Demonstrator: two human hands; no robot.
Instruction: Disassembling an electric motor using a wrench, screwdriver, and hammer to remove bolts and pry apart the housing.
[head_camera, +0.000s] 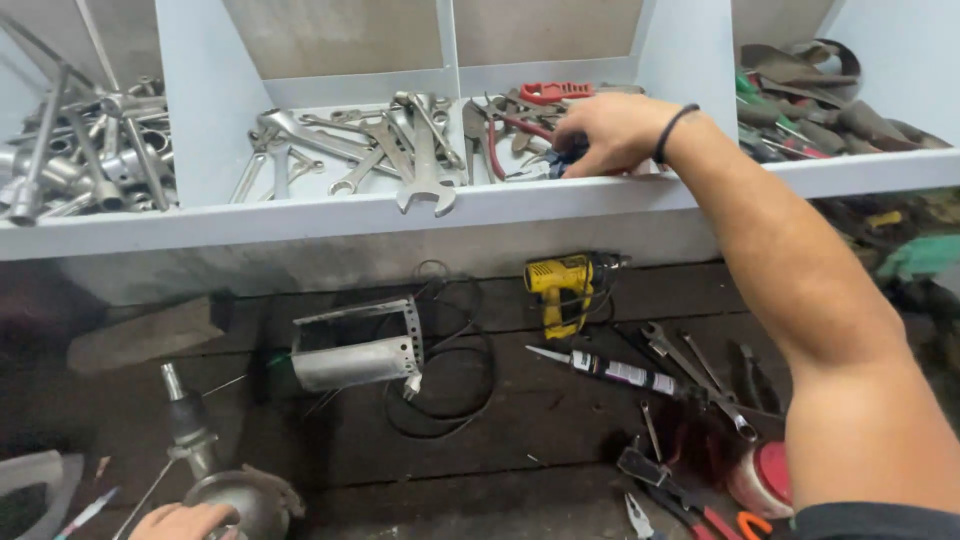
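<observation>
Red-handled pliers (520, 128) and dark-handled tools lie under the right hand (610, 132), whose fingers curl down into the heap in the middle compartment of the pale blue wooden shelf (330, 215); whether they have closed on anything I cannot tell. A black band (674, 130) circles that wrist. Just left of those fingers lie steel open-ended spanners (425, 160), one hanging over the shelf edge. Below, on the dark plank floor, sit a yellow cordless drill (560, 290), a sealant tube (615, 370) and a perforated metal sleeve (358, 345). At the bottom edge, the left hand (185, 520) rests its fingers on a grey metal ball-joint part (215, 470), grip partly cut off.
</observation>
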